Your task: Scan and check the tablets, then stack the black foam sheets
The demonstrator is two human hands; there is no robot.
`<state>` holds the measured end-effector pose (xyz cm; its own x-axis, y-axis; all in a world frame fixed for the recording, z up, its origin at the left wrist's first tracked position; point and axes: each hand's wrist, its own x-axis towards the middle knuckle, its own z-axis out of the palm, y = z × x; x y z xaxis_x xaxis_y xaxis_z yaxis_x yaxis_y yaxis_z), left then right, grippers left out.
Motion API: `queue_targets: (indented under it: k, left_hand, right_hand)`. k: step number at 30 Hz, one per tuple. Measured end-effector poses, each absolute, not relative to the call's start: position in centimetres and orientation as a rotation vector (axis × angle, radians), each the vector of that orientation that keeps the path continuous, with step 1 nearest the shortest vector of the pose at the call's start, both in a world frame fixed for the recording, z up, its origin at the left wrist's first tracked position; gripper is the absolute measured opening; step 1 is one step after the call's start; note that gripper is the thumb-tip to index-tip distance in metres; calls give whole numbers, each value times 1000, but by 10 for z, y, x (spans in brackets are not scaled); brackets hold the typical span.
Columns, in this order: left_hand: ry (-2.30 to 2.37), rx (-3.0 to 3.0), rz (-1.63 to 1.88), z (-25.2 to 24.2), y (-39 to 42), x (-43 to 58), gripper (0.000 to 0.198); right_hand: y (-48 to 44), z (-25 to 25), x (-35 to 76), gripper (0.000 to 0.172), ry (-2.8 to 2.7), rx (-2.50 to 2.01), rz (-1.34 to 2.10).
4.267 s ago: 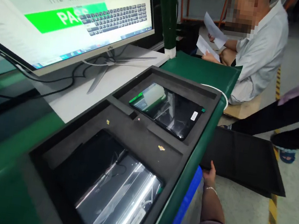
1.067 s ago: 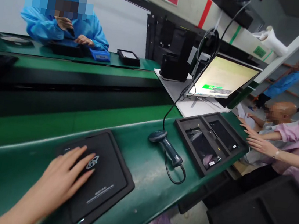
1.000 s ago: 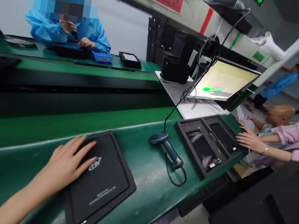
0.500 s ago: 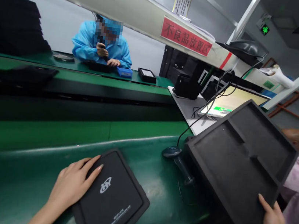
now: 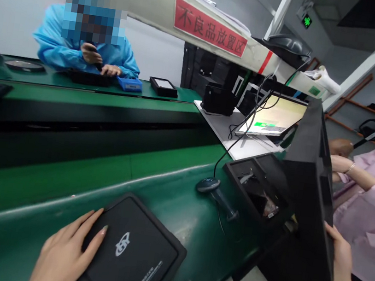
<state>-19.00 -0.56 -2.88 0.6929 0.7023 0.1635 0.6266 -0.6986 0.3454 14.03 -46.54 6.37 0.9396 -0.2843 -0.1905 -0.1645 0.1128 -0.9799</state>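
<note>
A black flat case (image 5: 134, 244) with a white logo and small white print lies on the green worktop. Along its left edge rests my left hand (image 5: 65, 251), fingers stretched out and the thumb on top. My right hand (image 5: 341, 253) grips the lower edge of a black tray (image 5: 302, 184), tipped nearly upright. To its left is another black tray (image 5: 236, 174), open, with dark items inside that I cannot make out. Between the case and that tray lies a barcode scanner (image 5: 217, 193) with its cable.
A laptop (image 5: 274, 118) stands on a white board beyond the trays. Across the green conveyor (image 5: 103, 147), a person in blue (image 5: 91, 55) works beside a blue box (image 5: 129, 84). A person in pink (image 5: 369, 212) is close on the right. A beam with a red sign (image 5: 210, 26) crosses above.
My right hand has swung the tray from a slanted, face-up tilt to nearly upright, exposing the open tray and its contents. My left hand stays at the case. The view has shifted right.
</note>
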Motion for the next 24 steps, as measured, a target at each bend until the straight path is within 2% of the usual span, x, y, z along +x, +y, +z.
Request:
queue_targets:
  k: [4, 11, 17, 24]
  left_hand:
    - [1011, 2669, 437, -29, -4, -193, 74]
    - [939, 2735, 574, -46, 6, -197, 70]
    - [896, 2774, 655, -54, 11, -199, 64]
    - [960, 2734, 514, -41, -1, -200, 64]
  right_hand:
    - [-443, 63, 128, 66, 435, -1352, 17]
    - [-412, 27, 115, 92, 441, -1341, 171]
    - [-404, 3, 108, 93, 450, -1353, 112]
    - [-419, -17, 103, 92, 481, -1414, 161]
